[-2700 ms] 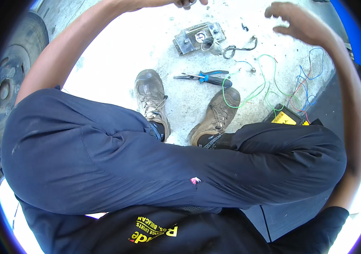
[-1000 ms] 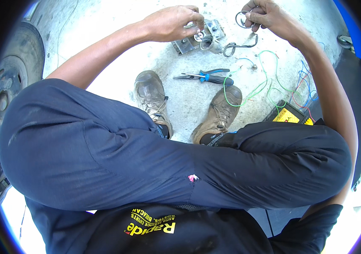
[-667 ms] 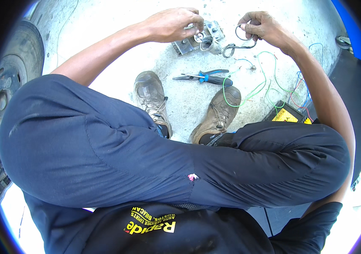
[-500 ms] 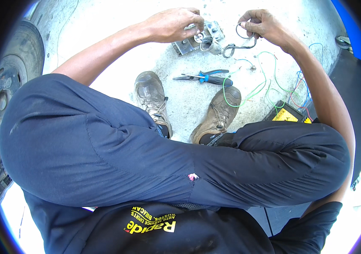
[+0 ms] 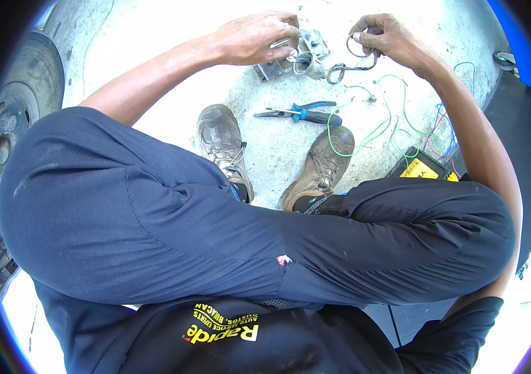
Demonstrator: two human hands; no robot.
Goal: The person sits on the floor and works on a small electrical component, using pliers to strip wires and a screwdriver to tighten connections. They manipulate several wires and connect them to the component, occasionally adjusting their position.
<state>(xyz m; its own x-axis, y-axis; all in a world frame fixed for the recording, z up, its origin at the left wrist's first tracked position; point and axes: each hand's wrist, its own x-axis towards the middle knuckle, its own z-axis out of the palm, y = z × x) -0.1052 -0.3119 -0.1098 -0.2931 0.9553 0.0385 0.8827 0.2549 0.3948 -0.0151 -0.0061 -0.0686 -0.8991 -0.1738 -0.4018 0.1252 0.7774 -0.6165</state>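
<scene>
My left hand (image 5: 262, 38) is closed, its fingertips bent down over the left side of a grey metal car part (image 5: 313, 45). A thin pale sliver shows between those fingers; what they pinch is mostly hidden. Out of the part comes a dark cable (image 5: 354, 67), which twists into small loops and runs right. My right hand (image 5: 391, 42) pinches the cable's far end, which bends into a loop below the fingers. On the floor, between my shoes and the part, lie long-nose pliers (image 5: 300, 114) with blue and black handles.
Thin green wires (image 5: 374, 129) trail over the concrete on the right, with blue and red ones beside a yellow-and-black device (image 5: 421, 168). My shoes (image 5: 220, 137) are planted below the pliers. A wheel (image 5: 19, 134) stands at the left, and a dark panel (image 5: 518, 143) at the right.
My left hand has turned slightly, and its fingers now cover the small ring that showed at their tips. My right hand stays in place with the cable.
</scene>
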